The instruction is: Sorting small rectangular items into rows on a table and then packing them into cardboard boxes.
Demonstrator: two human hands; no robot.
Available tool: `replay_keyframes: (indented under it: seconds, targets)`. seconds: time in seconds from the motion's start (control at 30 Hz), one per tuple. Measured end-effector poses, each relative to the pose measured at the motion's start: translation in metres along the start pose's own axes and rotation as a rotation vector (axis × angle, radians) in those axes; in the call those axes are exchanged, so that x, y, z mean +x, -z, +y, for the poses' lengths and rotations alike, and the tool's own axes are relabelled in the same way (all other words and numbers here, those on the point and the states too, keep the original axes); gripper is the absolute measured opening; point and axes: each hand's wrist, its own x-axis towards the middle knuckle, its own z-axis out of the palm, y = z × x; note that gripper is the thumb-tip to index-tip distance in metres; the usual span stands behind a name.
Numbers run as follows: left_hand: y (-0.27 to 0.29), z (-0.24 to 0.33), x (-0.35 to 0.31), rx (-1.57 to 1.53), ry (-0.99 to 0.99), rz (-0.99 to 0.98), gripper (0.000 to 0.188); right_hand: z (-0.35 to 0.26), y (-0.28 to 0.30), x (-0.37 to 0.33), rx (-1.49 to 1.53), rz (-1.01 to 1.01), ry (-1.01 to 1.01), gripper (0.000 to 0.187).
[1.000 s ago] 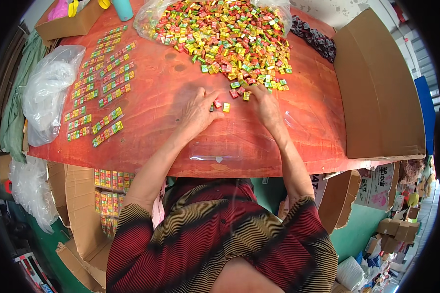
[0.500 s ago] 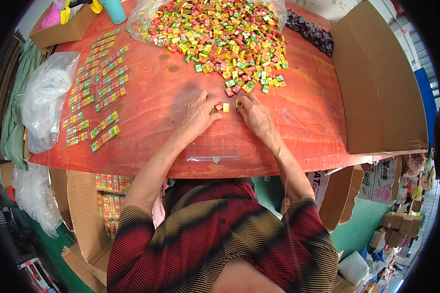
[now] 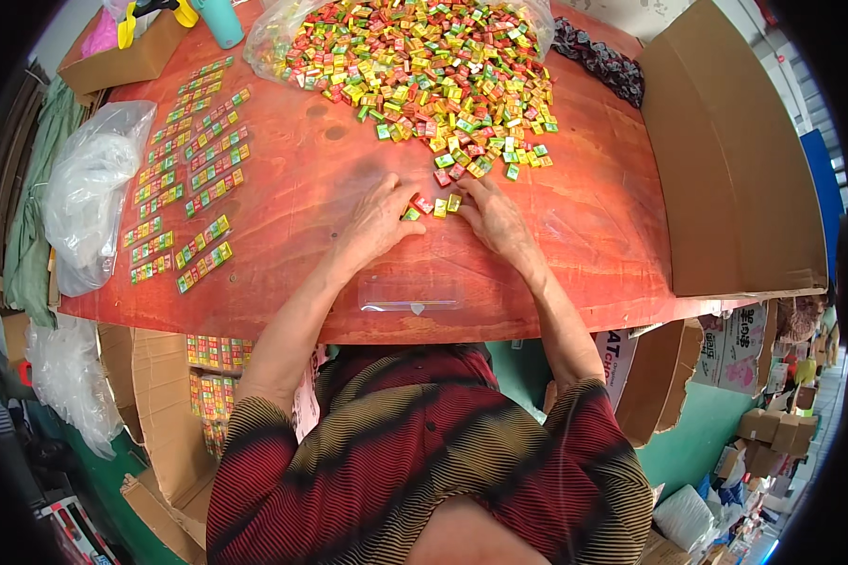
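Note:
Between my hands a short row of small candy-sized boxes lies on the red tabletop: a green one (image 3: 411, 214), a red one (image 3: 422, 204) and two yellow ones (image 3: 440, 207). My left hand (image 3: 379, 218) curves round the left end of this row, thumb and fingers apart, with the green and red boxes in the gap. At the right end, my right hand (image 3: 496, 222) has its thumb and forefinger spread beside the outer yellow box (image 3: 454, 202). A flat clear plastic sleeve (image 3: 410, 294) rests near the table's front edge.
A big heap of similar boxes (image 3: 433, 75) spills from a clear bag beyond my hands. Wrapped rows of boxes (image 3: 203, 266) lie at left, beside a plastic bag (image 3: 99, 188). A tall cardboard carton (image 3: 725, 160) stands at right. Below the table's left is an open carton (image 3: 165, 405).
The outer yellow box, formerly at my right fingertips, now sits beside the other yellow one. My right fingers have moved apart from it. The red and green boxes show more fully by my left hand.

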Motion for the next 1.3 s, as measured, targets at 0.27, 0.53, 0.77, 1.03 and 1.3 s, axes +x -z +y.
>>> replay_keyframes:
  seconds: [0.27,0.53,0.77,1.03,1.3]
  targets:
    - [0.003,0.002,-0.009,-0.041,0.091,-0.004,0.042,-0.025,-0.007,0.011,-0.159,0.047,0.253,0.029]
    - [0.004,-0.01,-0.009,-0.035,0.116,0.049,0.039,-0.027,-0.025,0.023,-0.292,0.029,0.315,0.015]
    - [0.007,-0.007,-0.012,0.017,0.135,0.066,0.051,-0.031,-0.028,0.014,-0.26,0.11,0.259,0.017]
    - [0.002,0.004,-0.009,0.023,0.123,0.09,0.053,-0.009,-0.001,0.046,-0.184,0.208,0.098,0.014]
    - [-0.017,0.002,0.002,0.062,0.075,0.174,0.03,-0.014,-0.02,0.068,-0.493,0.168,-0.059,0.02]
